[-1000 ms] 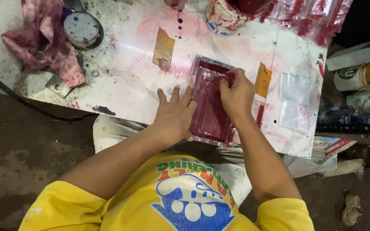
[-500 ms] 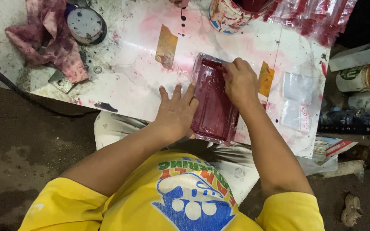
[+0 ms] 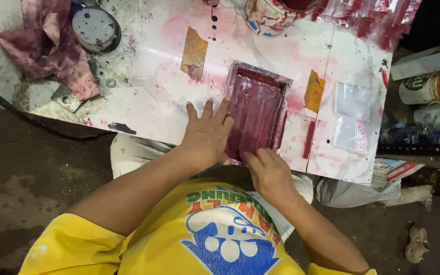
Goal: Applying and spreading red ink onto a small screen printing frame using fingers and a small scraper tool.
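A small rectangular printing screen [image 3: 258, 109], soaked in dark red ink, lies on a white, ink-stained board [image 3: 154, 102]. My left hand [image 3: 207, 135] lies flat with fingers spread, pressing on the screen's left edge. My right hand [image 3: 270, 172] is at the near end of the screen with its fingers bunched downward on a small scraper, which is mostly hidden under them. Two yellow tape pieces [image 3: 314, 90] sit either side of the screen.
A red-stained rag [image 3: 52, 51] and a round tin [image 3: 95, 28] lie at the far left. A paint can [image 3: 271, 15] stands at the far edge. Clear plastic bags [image 3: 352, 117] lie to the right, with cans [image 3: 429, 86] beyond the board. A black cable [image 3: 21, 114] crosses the left.
My right hand has travelled from the far end of the screen down to its near end. My left hand stayed pressed on the screen's left edge.
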